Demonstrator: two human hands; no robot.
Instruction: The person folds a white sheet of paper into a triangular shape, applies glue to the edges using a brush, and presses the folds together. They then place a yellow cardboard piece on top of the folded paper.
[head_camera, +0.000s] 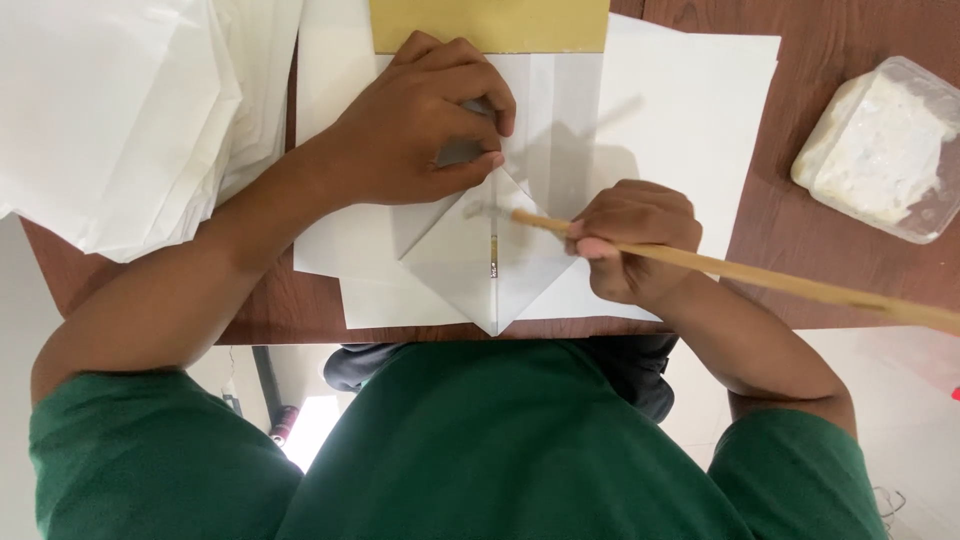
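I am pressing my left hand (425, 125) down on the folded white paper (480, 255), fingers curled and pinching the edge of a flap near the middle so the sheet is not sliding while I work on it. The folded piece is lying on the brown table (860, 260) right in front of me, on top of a few loose white sheets (690, 100), its point aimed toward my chest and reaching the table's near edge.

My right hand (635, 240) is closed around a long wooden stick (760, 272), gripping it like a pen. I am holding it low and slanted so its tip is meeting the paper just beside my left fingertips, at the centre where the flaps come together.

A gold-coloured sheet (490, 25) is lying at the far end of the white piece, partly under it as far as I can tell. A stack of white paper (110, 110) is sitting off to my left, within reach. To my right, well apart from the work, a clear tub of white paste (885, 145) is resting on the table.
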